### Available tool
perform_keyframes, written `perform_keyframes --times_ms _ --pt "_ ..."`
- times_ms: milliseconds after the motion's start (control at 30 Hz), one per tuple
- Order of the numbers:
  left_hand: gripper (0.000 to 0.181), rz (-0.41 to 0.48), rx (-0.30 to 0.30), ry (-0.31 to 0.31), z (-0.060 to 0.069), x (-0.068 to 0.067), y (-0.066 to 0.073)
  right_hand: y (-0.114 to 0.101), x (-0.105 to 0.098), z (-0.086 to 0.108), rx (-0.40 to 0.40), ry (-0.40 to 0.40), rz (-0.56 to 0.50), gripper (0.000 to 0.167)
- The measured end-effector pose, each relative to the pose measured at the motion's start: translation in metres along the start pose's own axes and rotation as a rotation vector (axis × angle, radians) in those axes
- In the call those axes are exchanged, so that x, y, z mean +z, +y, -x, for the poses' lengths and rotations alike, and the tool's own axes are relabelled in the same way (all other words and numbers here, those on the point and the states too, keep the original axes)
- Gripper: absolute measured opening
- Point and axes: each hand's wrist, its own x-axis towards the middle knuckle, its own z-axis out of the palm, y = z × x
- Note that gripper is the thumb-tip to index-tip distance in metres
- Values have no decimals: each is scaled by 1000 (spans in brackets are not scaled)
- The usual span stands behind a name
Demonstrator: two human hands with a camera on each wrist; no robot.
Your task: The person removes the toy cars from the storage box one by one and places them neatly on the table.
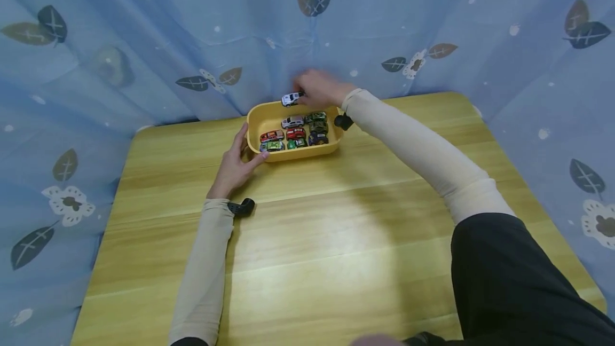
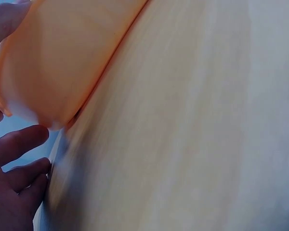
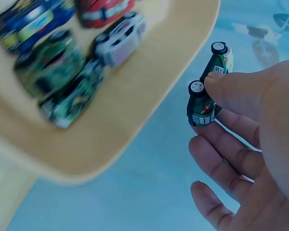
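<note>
A yellow plastic bin [image 1: 259,115] stands at the table's far edge with several toy cars inside. Its left end is held by my left hand [image 1: 233,171], the thumb at the front rim and the fingers along the side. Above the back rim, my right hand [image 1: 321,88] pinches a white and dark green toy car [image 3: 200,107] between thumb and fingers. Inside the bin sit a silver car [image 1: 292,122], a red car [image 1: 295,133], an orange-red car [image 1: 271,136], a dark blue car [image 1: 318,139] and camouflage cars [image 3: 50,65], close together toward the front and right.
The bin rests on a wood-grain table [image 1: 307,250]. A blue curtain [image 1: 269,25] with leaf prints hangs right behind the bin and along both sides. A black wrist device [image 1: 242,207] is on the left forearm, and another [image 1: 343,122] is near the bin's right end.
</note>
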Motion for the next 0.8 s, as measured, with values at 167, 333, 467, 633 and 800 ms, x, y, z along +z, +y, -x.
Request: perform_keyframes --times_ms 167,333,467,633,800 --pt "103 7 10 0 0 -1 1 16 -5 17 19 -14 16 32" --pt "104 12 30 0 -1 -1 -1 37 -8 36 52 -25 -9 30" --pt "103 23 31 10 1 -2 -4 55 -9 49 89 -28 -37 28" --pt "103 23 26 11 1 -2 -6 80 -7 69 139 -30 -62 26" --pt "102 -7 19 1 0 -3 -6 100 3 87 179 -29 -60 27"
